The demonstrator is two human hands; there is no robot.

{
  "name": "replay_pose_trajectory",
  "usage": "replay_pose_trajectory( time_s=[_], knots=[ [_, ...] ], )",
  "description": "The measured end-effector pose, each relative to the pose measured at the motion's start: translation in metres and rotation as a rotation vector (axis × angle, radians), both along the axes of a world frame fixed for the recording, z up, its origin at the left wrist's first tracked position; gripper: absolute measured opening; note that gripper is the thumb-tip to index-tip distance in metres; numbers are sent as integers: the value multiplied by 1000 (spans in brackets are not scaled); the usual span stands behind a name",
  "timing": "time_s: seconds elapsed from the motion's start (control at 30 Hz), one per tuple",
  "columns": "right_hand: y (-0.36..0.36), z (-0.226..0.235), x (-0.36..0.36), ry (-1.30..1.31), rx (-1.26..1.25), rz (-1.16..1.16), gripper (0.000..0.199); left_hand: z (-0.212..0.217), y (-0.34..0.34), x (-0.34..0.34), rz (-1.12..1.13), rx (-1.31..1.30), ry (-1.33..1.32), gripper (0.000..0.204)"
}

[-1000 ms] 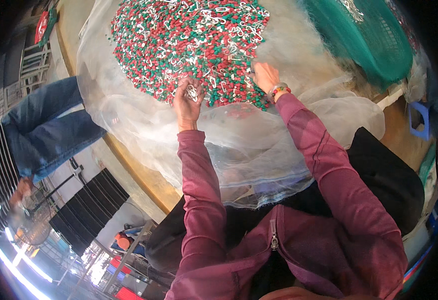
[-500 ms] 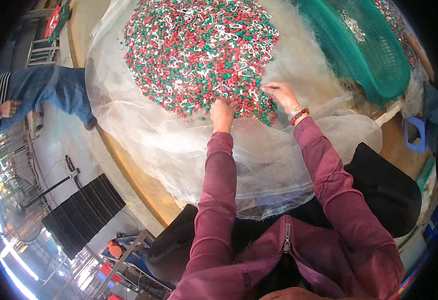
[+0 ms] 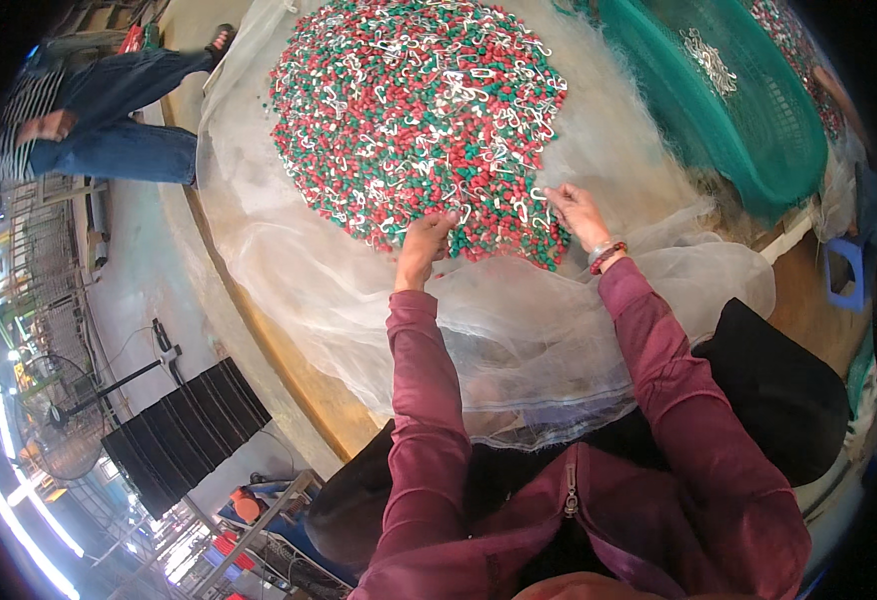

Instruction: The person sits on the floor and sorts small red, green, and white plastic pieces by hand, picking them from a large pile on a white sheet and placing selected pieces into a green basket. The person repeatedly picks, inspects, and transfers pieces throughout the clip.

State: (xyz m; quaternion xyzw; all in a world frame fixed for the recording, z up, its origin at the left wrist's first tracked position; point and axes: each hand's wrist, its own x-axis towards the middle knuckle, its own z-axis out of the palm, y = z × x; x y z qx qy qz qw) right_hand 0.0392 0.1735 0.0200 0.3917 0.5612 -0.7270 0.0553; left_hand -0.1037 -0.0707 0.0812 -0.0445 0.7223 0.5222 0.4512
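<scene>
Reaching forward over a round table, a person in a maroon zip jacket works at the near edge of a wide heap of small red, green and white pieces. The heap lies on sheer white netting that drapes over the table's wooden rim toward the person.

The left hand is curled loosely with its fingers bent down into the nearest pieces; whether it grips any cannot be told. The right hand, with beaded bracelets on its wrist, lies just to the right of it, fingers pinched together on the pieces at the heap's edge; what they hold is too small to make out.

Beyond the right hand, farther right, sits a green mesh basket holding a few white pieces. Far off to the left of the left hand, another person's legs in blue jeans show beside the table.
</scene>
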Motion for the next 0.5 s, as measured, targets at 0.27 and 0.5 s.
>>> replay_pose_trajectory(
  time_s=[0.27,0.5],
  knots=[
    [-18,50,-4,496,-890,-74,5,39,9,16,465,1024,-187,20],
    [-58,33,-5,406,-1314,-231,40,92,100,52,-105,186,195,13]
  ],
)
